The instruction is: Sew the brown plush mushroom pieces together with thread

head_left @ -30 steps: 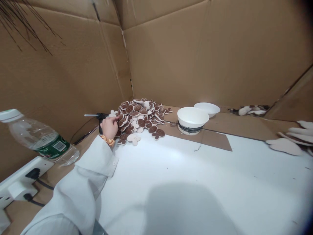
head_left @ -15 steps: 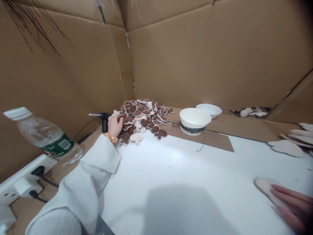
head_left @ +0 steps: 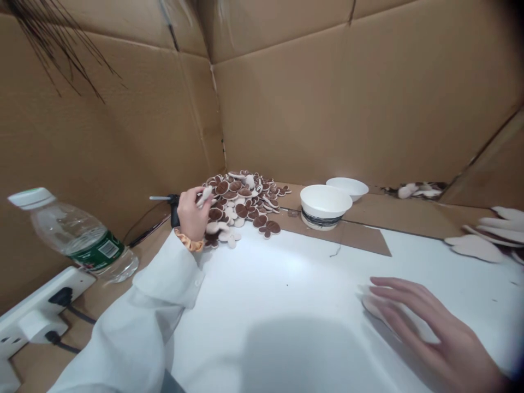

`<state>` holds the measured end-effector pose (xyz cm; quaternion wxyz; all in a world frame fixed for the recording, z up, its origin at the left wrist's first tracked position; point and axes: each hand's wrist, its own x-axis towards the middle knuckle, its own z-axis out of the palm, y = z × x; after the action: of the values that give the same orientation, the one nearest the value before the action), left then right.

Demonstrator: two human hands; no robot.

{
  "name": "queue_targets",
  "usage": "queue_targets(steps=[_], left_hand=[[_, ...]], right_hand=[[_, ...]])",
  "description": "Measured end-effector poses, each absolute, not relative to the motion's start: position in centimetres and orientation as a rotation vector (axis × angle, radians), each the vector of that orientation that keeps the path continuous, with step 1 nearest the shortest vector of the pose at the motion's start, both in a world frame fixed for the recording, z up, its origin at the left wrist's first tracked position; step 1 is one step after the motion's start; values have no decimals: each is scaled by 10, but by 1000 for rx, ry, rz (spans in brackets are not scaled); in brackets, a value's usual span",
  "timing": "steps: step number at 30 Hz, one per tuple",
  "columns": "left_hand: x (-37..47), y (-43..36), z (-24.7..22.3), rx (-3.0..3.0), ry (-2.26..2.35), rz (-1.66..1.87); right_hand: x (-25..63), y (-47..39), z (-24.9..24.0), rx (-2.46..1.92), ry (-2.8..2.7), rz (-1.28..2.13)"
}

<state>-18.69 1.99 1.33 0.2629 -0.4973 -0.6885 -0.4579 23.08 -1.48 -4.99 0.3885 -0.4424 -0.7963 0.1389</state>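
My left hand [head_left: 194, 210], fingers pinched together, holds a small pale-backed felt piece [head_left: 204, 197] at the left side of a pile [head_left: 241, 204] of brown-and-white, rounded-lobed felt pieces. On the right, my right hand [head_left: 438, 333] is low over the white tabletop with its fingers long and slightly apart. A larger pale felt piece [head_left: 371, 307] shows beneath and between them, within its grasp; the fingers partly hide it, and motion blurs it. Behind my left wrist stands a black glue gun [head_left: 174, 210] with a white stick at its rear.
A white paper bowl [head_left: 325, 202] wrapped with dark cord stands at the back, another white bowl [head_left: 352, 188] behind it. Larger pale felt pieces [head_left: 475, 248] lie at right. A water bottle [head_left: 82, 234] and power strip [head_left: 61, 305] flank my left sleeve. Cardboard walls [head_left: 286, 109] enclose the table.
My left hand has lifted slightly from the pile with a small felt piece in its fingers. My right hand has come leftward into view, and the larger pale piece has moved with it.
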Motion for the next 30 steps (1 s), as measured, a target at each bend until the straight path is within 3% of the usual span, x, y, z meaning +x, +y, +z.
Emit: queue_targets(steps=[4, 9, 13, 17, 24, 30], left_hand=[[-126, -5, 13, -1677, -1339, -1079], [-75, -26, -4, -2022, -1145, -924], [-65, -29, -14, -2270, -1204, -933], [-65, -30, -13, -2388, -1390, -1185], [-69, -25, 2, -2559, -2127, -1595], [-71, -22, 9, -2671, -2320, -1584]], right_hand=[[175, -19, -13, -1149, -1985, 805], [104, -15, 10, -841, -1776, 1438], [87, -6, 8, -799, -1570, 1559], [95, 3, 7, -762, -1422, 1674], [105, 7, 12, -820, -1542, 1708], [106, 9, 2, -875, -1567, 1737]])
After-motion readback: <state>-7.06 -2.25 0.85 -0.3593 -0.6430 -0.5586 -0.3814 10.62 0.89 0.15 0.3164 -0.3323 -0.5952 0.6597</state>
